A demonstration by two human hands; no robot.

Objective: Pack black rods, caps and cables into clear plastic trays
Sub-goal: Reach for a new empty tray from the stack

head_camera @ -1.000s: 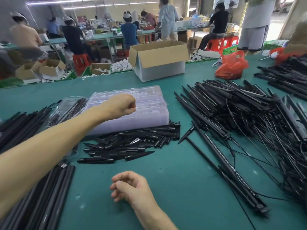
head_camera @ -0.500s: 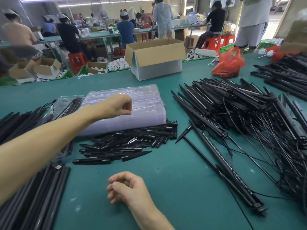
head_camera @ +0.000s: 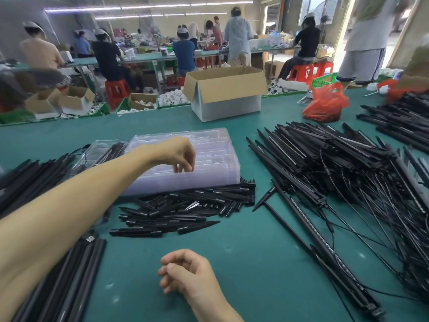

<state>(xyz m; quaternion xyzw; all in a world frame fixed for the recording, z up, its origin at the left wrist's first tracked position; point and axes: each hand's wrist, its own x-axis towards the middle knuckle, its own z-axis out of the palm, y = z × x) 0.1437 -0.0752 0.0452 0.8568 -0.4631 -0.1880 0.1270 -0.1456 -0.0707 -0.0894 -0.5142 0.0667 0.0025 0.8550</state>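
Head view, near to far. The right hand [head_camera: 185,273] rests on the green table [head_camera: 232,252] at the near edge. Its fingers are loosely curled and it holds nothing. To its left, a bundle of long black rods [head_camera: 69,280] lies on the table, partly under the left forearm.

Beyond the right hand, a pile of short pointed black caps [head_camera: 185,210] lies against the front edge of a stack of clear plastic trays [head_camera: 213,159]. The left hand [head_camera: 176,154] is above the stack with the wrist bent and the fingers pointing down at the top tray. Whether the fingertips grip the tray or only touch it cannot be determined.

Just left of the stack sits a single clear tray [head_camera: 102,152] with black rods inside. More black rods lie at the left edge of the table.

On the right side of the table, a large heap of rods with thin black cables [head_camera: 336,168] spreads from mid-table to the near right corner.

Further back stand an open cardboard box [head_camera: 225,94] and a red plastic bag [head_camera: 325,103]. Another pile of rods [head_camera: 399,119] lies at the far right.

Behind the table, workers [head_camera: 183,52] sit and stand at other benches.
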